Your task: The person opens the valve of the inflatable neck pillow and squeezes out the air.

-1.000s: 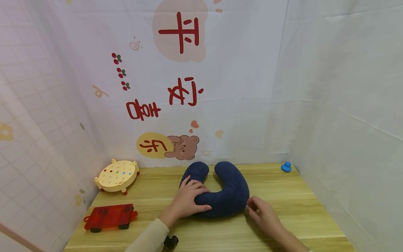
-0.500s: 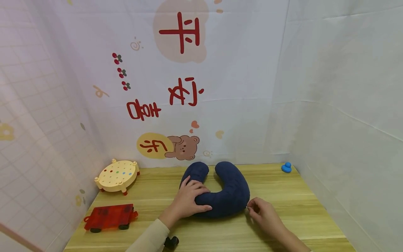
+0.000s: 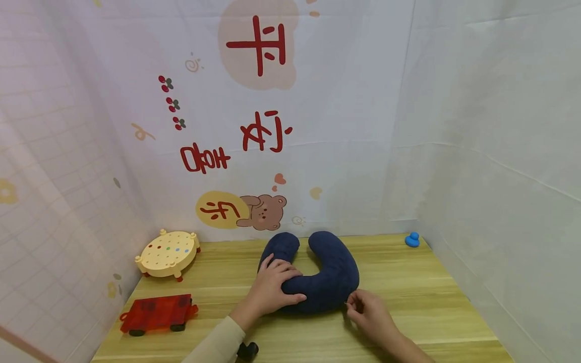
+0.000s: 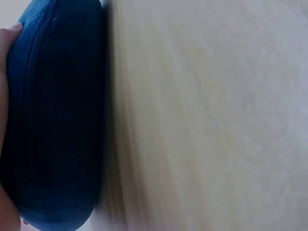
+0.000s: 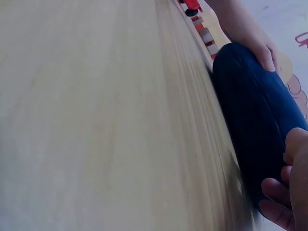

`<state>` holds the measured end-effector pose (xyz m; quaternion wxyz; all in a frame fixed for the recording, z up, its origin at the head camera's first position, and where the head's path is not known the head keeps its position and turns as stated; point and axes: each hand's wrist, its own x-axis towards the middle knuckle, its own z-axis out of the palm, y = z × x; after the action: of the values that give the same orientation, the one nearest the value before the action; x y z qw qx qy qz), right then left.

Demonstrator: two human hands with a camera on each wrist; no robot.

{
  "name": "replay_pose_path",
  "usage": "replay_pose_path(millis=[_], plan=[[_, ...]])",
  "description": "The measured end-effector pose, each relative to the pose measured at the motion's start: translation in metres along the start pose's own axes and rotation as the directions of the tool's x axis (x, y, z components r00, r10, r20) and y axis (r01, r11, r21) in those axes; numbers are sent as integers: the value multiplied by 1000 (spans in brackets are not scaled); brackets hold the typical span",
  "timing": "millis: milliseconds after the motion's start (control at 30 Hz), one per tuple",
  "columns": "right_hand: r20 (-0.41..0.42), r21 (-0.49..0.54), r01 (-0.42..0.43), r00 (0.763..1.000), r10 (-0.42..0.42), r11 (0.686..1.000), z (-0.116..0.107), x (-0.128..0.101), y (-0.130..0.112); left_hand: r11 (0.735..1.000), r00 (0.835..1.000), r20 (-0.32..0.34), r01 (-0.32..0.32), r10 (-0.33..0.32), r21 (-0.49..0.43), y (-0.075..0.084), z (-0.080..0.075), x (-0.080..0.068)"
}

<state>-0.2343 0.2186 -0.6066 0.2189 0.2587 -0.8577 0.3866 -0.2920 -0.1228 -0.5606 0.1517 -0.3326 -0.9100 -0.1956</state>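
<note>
A navy U-shaped neck pillow (image 3: 333, 272) lies on the wooden table (image 3: 431, 302), its open end toward the back wall. My left hand (image 3: 272, 287) holds its left arm, with fingers over the top and thumb along the near side. My right hand (image 3: 363, 310) pinches a small zipper pull at the pillow's near right edge. The left wrist view shows the pillow (image 4: 57, 120) close up with a seam line running along it. In the right wrist view the pillow (image 5: 255, 120) fills the right side, my curled right fingers (image 5: 288, 192) below it and my left hand (image 5: 250, 33) beyond.
A cream round toy table (image 3: 169, 250) stands at the back left and a red toy car (image 3: 156, 312) at the front left. A small blue duck (image 3: 412, 240) sits in the back right corner. A small black object (image 3: 247, 349) lies by my left sleeve. Cloth walls close three sides.
My right hand has slid a little leftward along the pillow's near edge while keeping its pinch. The left hand and the pillow have stayed put.
</note>
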Motion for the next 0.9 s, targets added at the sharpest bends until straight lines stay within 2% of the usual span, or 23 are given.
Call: replay_pose_path(millis=[267,500,667,900], plan=[[-32,29,17,999,-16,999,9,0,-9,999,999,18,40,-41,26,4,0,0],[-43,45,48,998,-46,998,15,3,-14,993,995,18,100,-102,59,10,0,3],[-7,51,29,1000,-29,998,17,5,-14,987,991,-13,135,-134,86,15,3,5],[-11,31,1,1000,-1,1000,20,11,-19,982,985,-82,161,-153,95,21,9,4]])
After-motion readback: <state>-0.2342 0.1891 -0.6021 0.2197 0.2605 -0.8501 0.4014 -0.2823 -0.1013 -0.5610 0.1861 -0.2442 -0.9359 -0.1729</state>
